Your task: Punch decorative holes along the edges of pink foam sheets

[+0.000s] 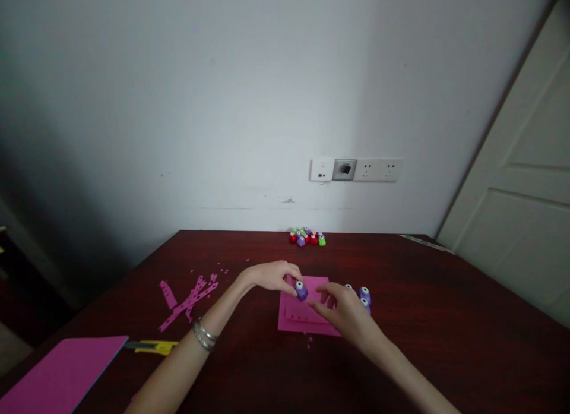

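Observation:
My left hand pinches a small purple craft punch with a white round top between thumb and fingers. The punch is over a stack of pink paper sheets, the upper one smaller and lined with tiny punched holes near its front edge. To the right of that punch, my right hand hovers above the paper with its thumb and fingers apart, holding nothing visible. More purple punches stand just beyond my right hand, partly hidden by it.
Several red, green and purple punches cluster at the table's back edge. Punched pink strips and confetti lie at left. A yellow utility knife rests beside a large pink sheet. Wall sockets sit above the table.

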`<state>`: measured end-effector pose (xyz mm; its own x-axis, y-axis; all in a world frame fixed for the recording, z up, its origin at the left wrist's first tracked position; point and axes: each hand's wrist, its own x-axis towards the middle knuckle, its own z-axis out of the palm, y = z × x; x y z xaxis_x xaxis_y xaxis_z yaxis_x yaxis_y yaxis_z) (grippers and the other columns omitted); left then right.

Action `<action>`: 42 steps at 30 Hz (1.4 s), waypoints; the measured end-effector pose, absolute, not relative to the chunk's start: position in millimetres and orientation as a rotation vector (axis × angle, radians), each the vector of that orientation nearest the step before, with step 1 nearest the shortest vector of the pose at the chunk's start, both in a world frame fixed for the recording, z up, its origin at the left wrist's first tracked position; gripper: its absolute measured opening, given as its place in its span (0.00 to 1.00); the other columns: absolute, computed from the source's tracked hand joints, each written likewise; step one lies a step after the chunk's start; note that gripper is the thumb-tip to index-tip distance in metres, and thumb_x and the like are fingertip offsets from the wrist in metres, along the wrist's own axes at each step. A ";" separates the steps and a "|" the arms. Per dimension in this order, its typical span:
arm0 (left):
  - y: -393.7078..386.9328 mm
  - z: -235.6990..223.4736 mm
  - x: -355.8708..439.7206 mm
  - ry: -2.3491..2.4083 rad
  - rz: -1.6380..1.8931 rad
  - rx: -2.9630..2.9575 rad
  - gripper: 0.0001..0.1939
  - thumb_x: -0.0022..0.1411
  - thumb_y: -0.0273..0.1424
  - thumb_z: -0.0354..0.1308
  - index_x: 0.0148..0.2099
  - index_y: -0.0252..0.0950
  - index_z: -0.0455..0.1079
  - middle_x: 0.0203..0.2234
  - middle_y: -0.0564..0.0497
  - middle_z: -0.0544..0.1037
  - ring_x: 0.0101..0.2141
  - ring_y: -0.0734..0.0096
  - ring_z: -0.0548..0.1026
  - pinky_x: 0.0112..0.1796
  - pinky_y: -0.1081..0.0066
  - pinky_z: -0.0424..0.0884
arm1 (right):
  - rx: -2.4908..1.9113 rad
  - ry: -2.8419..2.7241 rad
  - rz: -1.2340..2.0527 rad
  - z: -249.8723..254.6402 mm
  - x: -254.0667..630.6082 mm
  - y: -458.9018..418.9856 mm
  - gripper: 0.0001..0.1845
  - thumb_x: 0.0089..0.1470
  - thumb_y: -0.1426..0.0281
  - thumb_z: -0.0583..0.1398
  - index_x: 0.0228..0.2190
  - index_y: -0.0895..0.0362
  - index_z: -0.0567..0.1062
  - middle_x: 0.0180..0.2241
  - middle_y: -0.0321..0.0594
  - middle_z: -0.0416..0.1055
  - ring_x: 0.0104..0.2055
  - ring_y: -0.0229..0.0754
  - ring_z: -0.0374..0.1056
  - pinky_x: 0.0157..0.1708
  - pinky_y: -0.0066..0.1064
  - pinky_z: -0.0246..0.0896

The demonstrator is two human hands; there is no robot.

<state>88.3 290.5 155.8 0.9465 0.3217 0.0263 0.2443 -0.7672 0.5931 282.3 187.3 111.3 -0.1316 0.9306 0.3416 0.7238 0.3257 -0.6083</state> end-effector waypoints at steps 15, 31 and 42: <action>286.9 144.7 97.7 0.464 0.134 2.457 0.15 0.51 0.23 0.58 0.44 0.38 0.72 0.36 0.52 0.72 0.35 0.74 0.70 0.36 0.78 0.63 | -1.637 -1.951 0.241 103.7 258.5 197.8 0.11 0.46 0.65 0.58 0.19 0.57 0.70 0.20 0.38 0.70 0.21 0.38 0.65 0.21 0.26 0.48; 317.1 123.0 86.6 0.768 0.180 2.488 0.15 0.51 0.29 0.58 0.43 0.33 0.73 0.36 0.47 0.77 0.35 0.71 0.73 0.36 0.76 0.65 | -1.836 -1.741 0.128 96.6 271.6 173.0 0.12 0.46 0.64 0.57 0.17 0.55 0.64 0.16 0.35 0.67 0.19 0.38 0.64 0.22 0.27 0.50; 332.7 90.7 78.4 0.955 0.212 2.457 0.13 0.50 0.36 0.60 0.36 0.32 0.74 0.30 0.48 0.76 0.30 0.72 0.72 0.31 0.77 0.64 | -1.892 -1.789 0.235 67.3 272.5 157.3 0.11 0.50 0.63 0.54 0.21 0.54 0.66 0.21 0.36 0.71 0.23 0.40 0.68 0.23 0.27 0.51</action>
<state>78.4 332.7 90.7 0.7431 0.6684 -0.0322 0.5920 -0.6342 0.4973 272.5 157.3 67.3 0.1124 0.9684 0.2227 0.8778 0.0082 -0.4789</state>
